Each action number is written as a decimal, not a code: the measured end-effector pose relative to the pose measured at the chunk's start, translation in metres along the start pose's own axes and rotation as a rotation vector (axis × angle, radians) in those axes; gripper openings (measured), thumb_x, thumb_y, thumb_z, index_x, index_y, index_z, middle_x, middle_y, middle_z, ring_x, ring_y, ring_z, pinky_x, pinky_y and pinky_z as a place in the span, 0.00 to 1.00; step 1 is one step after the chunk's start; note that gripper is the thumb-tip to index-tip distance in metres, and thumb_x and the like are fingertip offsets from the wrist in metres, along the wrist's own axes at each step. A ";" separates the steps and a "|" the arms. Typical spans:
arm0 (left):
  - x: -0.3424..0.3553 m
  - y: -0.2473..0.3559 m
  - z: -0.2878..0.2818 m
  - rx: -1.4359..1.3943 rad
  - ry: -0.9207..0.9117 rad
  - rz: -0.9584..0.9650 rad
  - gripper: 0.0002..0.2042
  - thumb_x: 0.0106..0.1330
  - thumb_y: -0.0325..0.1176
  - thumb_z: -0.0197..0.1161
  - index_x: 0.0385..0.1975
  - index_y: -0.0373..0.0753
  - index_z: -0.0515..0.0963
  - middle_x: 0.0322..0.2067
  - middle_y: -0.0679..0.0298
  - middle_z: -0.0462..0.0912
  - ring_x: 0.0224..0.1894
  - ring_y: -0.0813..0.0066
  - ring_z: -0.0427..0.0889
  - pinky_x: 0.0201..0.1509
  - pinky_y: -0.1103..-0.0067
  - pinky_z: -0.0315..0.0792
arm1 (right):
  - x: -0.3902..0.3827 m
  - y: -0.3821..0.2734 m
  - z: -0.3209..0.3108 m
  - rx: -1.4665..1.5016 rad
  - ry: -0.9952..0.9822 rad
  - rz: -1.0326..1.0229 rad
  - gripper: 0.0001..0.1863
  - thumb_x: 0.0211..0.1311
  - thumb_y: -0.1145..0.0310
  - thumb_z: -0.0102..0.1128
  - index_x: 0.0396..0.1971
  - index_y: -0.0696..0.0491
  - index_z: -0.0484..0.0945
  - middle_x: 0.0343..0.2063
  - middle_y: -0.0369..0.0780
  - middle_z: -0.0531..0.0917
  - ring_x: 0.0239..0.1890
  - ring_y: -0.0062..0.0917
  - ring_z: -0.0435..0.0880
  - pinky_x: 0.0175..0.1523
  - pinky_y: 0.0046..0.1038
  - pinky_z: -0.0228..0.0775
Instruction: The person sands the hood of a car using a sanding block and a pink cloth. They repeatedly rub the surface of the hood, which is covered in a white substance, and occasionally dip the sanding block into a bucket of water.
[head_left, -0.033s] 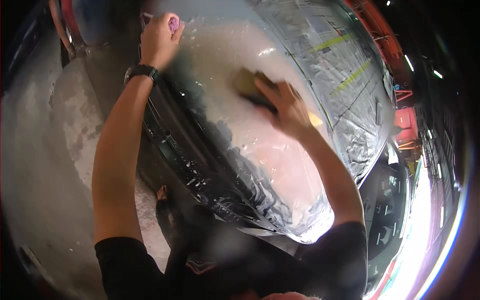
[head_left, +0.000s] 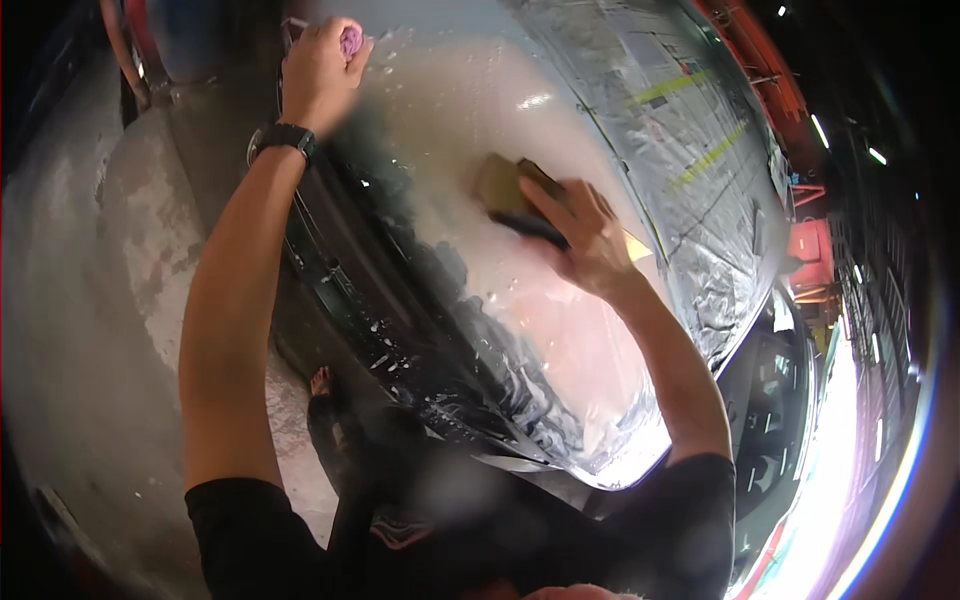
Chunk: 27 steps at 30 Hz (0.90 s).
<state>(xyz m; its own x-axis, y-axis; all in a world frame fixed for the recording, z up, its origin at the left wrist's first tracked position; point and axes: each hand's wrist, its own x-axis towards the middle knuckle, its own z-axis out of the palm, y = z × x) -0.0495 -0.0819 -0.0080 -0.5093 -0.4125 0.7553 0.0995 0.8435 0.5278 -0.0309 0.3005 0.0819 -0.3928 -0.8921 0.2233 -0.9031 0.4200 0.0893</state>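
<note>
My right hand (head_left: 590, 232) grips a dark sanding block with an olive-brown face (head_left: 507, 190), pressed against the wet car panel (head_left: 560, 335). Its surface is patchy: pinkish and grey in the middle, dark along the left, with water drops and milky streaks. At the upper left, over the panel's edge, my left hand (head_left: 322, 75) is closed round a crumpled pink-purple thing (head_left: 350, 43), perhaps a cloth or sponge; most of it is hidden in the fist.
Grey masking sheet (head_left: 690, 190) with yellow-green tape strips covers the car to the right of the panel. Concrete floor (head_left: 80, 330) lies left, with a bare foot (head_left: 320, 381) below. Another dark vehicle (head_left: 770, 400) stands at right, near a red object (head_left: 810, 250).
My right hand and the sanding block have slid a little right and toward me across the panel. My left hand has hardly moved.
</note>
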 end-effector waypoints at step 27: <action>0.004 0.012 0.006 -0.068 -0.022 -0.019 0.11 0.66 0.38 0.67 0.42 0.41 0.77 0.36 0.55 0.82 0.40 0.52 0.82 0.43 0.65 0.76 | 0.139 0.114 0.040 -0.126 0.112 0.267 0.30 0.64 0.41 0.60 0.63 0.37 0.75 0.43 0.50 0.78 0.44 0.49 0.81 0.47 0.47 0.76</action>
<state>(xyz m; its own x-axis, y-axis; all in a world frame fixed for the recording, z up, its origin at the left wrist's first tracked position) -0.0559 -0.0711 -0.0006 -0.5301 -0.4196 0.7368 0.1472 0.8102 0.5673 -0.1959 0.2173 0.0841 -0.5854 -0.7264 0.3601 -0.7390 0.6607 0.1314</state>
